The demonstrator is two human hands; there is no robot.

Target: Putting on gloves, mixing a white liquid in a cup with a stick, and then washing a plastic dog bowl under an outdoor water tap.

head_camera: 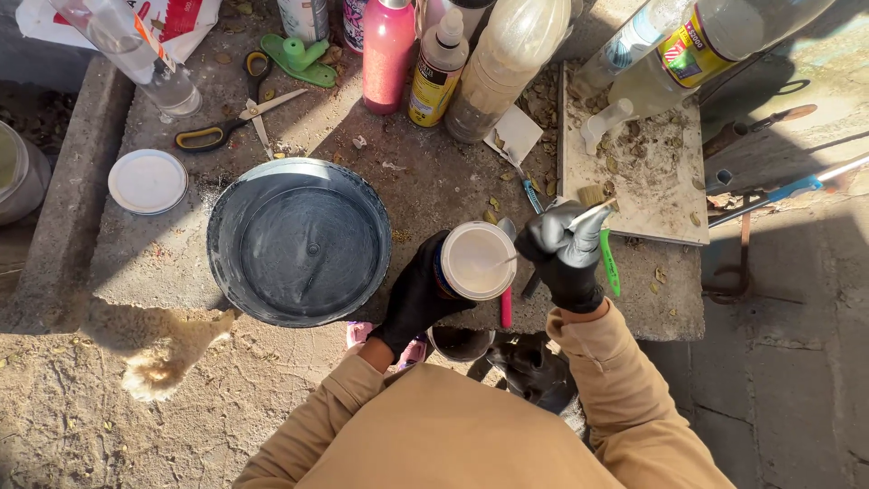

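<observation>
- Left hand (418, 294), black-gloved, wrapped around small pot of pale paint (477, 261) at concrete slab's (434, 181) front edge.
- Right hand (563, 258) closed on thin stick (543, 240), tip dipped in pot.
- Best stirred slowly, pot held level, clear of grey basin (299, 240) alongside.

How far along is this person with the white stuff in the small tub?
Done: the small tub is open and holds white liquid; a white lid lies apart. In hand: the left hand grips the tub, the right hand dips a thin stick into it. Left: the dark round basin shows no white.
</observation>
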